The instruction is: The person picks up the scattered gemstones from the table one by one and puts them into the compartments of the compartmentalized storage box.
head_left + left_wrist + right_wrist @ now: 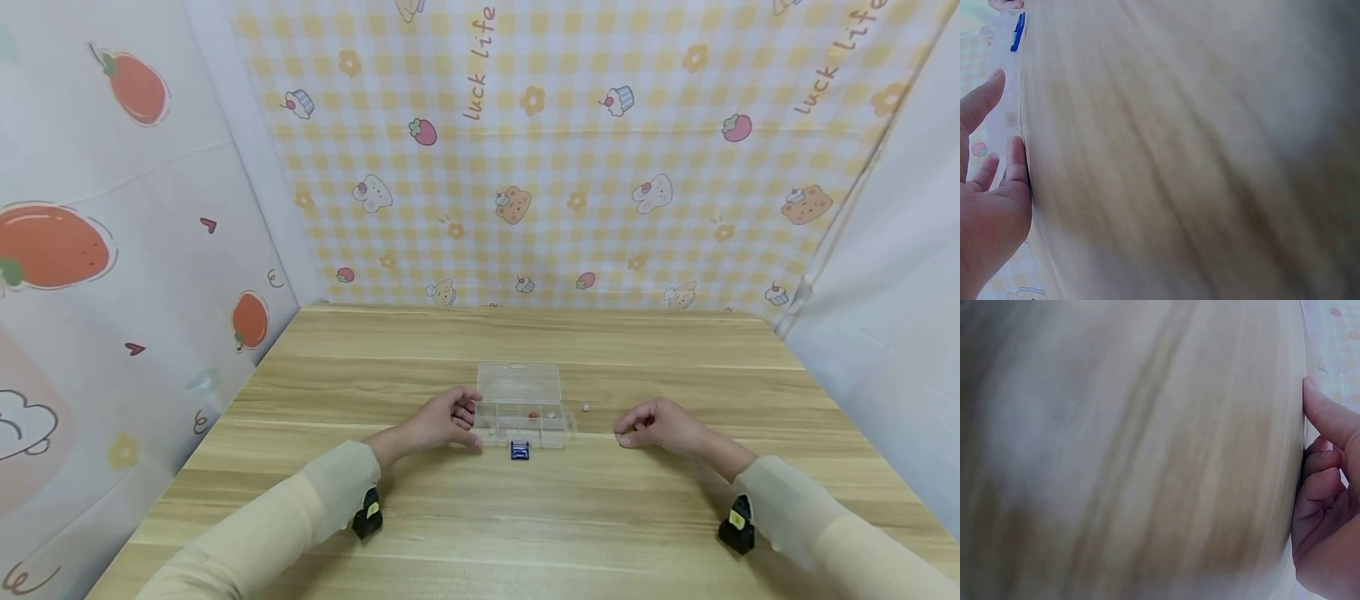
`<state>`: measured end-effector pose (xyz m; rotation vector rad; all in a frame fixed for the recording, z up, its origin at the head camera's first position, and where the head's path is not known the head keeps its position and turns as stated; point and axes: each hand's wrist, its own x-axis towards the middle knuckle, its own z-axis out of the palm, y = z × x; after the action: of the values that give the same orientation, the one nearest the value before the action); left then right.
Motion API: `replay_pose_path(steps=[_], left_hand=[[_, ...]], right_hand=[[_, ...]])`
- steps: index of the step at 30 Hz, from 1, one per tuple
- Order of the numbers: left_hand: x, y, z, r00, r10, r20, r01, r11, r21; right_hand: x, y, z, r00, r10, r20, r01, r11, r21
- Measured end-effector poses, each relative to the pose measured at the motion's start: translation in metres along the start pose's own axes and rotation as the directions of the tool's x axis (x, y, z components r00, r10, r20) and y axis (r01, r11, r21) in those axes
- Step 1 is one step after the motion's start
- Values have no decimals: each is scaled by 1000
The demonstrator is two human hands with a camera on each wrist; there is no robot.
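A clear plastic compartment box (508, 412) lies with its lid (519, 383) opened back and a blue latch (520, 451) at its front. An orange-red bead (533, 415) and a whitish bead (551, 415) are in its compartments. My left hand (448, 419) holds the box's left end, thumb by the front corner and fingers along the side and back. To the right of the box, my right hand (666, 427) has its fingers curled, thumb and forefinger tips close together near the tabletop. Whether something small is between them cannot be made out.
One small white bead (586, 407) lies on the wooden table (480, 517) between the box and my right hand. A checked cloth (570, 167) hangs behind the table's far edge. White cloths hang at both sides.
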<state>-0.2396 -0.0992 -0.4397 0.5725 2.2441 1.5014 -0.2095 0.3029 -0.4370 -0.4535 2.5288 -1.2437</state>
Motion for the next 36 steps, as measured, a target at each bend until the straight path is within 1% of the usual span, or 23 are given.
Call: replay_pose_path(steps=[10, 17, 21, 28, 32, 36], left_hand=[[0, -1, 0, 1000, -7, -3, 7, 1000, -5], [0, -1, 0, 1000, -23, -7, 23, 1000, -10], [1, -2, 0, 1000, -21, -5, 21, 1000, -5], [-1, 0, 0, 1000, -3, -4, 3, 1000, -3], [-1, 0, 0, 1000, 19, -9, -19, 1000, 5], [0, 0, 1, 1000, 8, -7, -8, 1000, 3]], right_hand=[[0, 0, 0, 1000, -23, 5, 23, 1000, -18], [-1, 0, 3, 997, -78, 2, 78, 995, -56], [-1, -1, 4, 996, -94, -1, 94, 993, -66], [-2, -5, 4, 998, -60, -6, 60, 998, -29], [-2, -6, 3, 998, -68, 2, 68, 998, -4], [-1, -5, 3, 997, -71, 10, 71, 997, -20]])
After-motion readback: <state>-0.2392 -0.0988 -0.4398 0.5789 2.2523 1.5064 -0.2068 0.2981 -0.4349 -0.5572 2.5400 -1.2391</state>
